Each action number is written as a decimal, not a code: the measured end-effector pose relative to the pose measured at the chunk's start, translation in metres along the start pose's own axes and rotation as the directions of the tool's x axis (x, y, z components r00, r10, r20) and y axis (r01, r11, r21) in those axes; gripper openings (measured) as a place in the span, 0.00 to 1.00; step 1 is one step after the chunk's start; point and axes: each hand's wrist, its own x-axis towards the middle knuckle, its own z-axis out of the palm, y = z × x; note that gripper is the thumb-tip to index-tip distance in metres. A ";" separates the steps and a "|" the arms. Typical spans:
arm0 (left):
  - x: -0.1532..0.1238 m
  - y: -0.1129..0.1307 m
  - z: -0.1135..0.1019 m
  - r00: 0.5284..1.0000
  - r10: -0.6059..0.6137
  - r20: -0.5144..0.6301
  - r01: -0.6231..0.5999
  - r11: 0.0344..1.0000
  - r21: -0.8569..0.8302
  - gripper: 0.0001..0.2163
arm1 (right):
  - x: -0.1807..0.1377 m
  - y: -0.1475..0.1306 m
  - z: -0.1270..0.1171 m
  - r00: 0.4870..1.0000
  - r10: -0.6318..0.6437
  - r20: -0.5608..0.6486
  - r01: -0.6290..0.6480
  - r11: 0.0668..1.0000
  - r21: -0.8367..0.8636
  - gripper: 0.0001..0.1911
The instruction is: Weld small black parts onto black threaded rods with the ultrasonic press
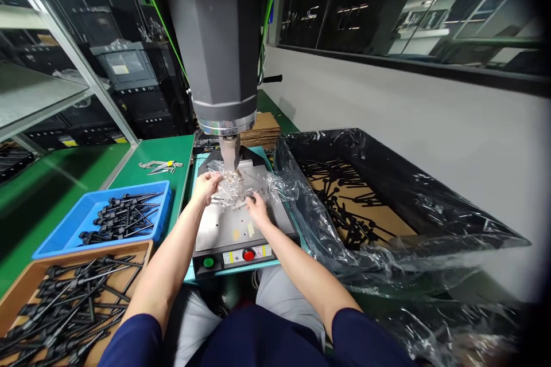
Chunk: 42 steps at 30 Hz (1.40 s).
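- Centre of the frame: my left hand point(208, 186) is at some crinkled clear plastic point(231, 188), my right hand point(257, 209) at its lower right, fingers bent; what each grips is too small to tell.
- Upper centre: a grey machine head point(219, 51) hangs over my hands.
- Lower centre: a green button point(209, 262) and a red button point(248, 254).
- Left: pliers point(161, 166) on the green bench point(148, 150).
- Lower left: black rods point(123, 219) in a blue tray point(69, 232) and a tan tray point(26, 285).
- Right: more rods in a black-lined box point(374, 160).

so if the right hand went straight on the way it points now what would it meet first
The right hand would probably meet the clear, shiny material under the grey machine head first; depth is unclear in this single view, and they may already touch.
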 end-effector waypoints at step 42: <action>-0.030 -0.016 0.030 0.995 -0.016 0.095 0.025 0.995 -0.094 0.43 | 0.019 -0.047 0.005 0.874 -0.484 0.046 0.486 0.874 -0.031 0.18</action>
